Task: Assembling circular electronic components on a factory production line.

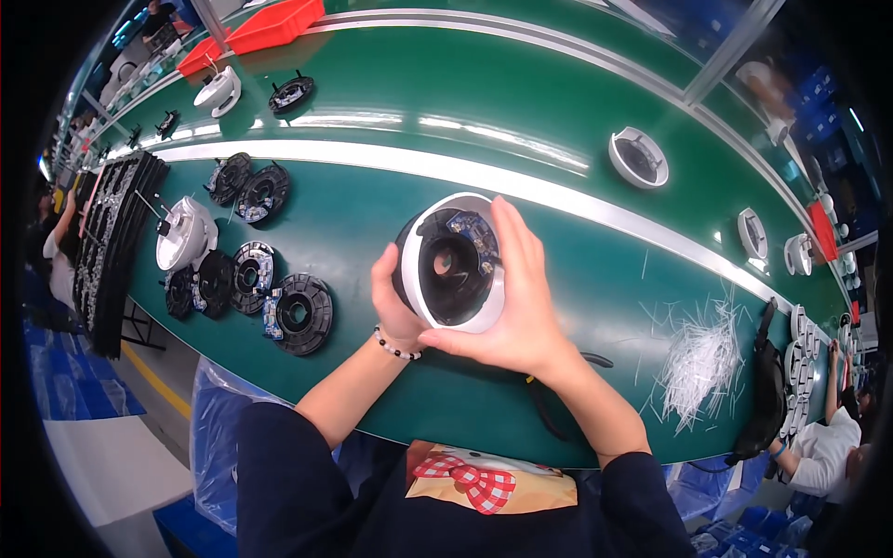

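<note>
The left hand (398,296) and right hand (519,298) are both closed around a round white-rimmed housing (451,293) directly between them, over the bench (600,279); its open black face tilts up toward the person, its longer visible axis runs away from them, and neither hand is nearer

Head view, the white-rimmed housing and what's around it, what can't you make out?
All in the head view:
- White-rimmed housing: its back faces away from the camera.
- Left hand: most fingers hidden behind the housing.
- Dark-handled tool: partly covered by the right forearm.
- Co-worker at right: partly lost in the dark fisheye rim.
</note>
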`<state>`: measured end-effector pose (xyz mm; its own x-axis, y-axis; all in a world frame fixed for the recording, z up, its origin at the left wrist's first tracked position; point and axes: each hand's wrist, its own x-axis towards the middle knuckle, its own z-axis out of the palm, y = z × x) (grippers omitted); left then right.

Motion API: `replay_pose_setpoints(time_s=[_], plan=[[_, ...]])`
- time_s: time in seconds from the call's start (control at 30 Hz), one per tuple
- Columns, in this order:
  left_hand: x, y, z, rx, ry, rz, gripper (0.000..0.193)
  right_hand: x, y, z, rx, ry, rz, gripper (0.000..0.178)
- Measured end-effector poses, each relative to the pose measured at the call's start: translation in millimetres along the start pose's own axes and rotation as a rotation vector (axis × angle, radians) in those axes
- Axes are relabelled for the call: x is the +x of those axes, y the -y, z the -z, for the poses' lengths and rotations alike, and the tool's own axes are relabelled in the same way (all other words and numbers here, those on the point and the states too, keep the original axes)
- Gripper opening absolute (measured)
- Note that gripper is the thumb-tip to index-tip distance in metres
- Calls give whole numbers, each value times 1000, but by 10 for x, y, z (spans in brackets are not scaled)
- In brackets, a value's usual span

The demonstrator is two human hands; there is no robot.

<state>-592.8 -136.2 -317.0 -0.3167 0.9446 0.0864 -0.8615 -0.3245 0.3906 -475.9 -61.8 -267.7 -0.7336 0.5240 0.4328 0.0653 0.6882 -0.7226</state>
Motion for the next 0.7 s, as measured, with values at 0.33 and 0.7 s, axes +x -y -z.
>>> replay_pose_setpoints(time_s=[0.33, 0.7], plan=[[14, 42, -69, 60, -138, 90, 62, 26, -53, -9, -124, 63, 59, 116], [-13, 108, -69, 87, -98, 69, 74, 8, -102, -51, -83, 48, -114, 119]])
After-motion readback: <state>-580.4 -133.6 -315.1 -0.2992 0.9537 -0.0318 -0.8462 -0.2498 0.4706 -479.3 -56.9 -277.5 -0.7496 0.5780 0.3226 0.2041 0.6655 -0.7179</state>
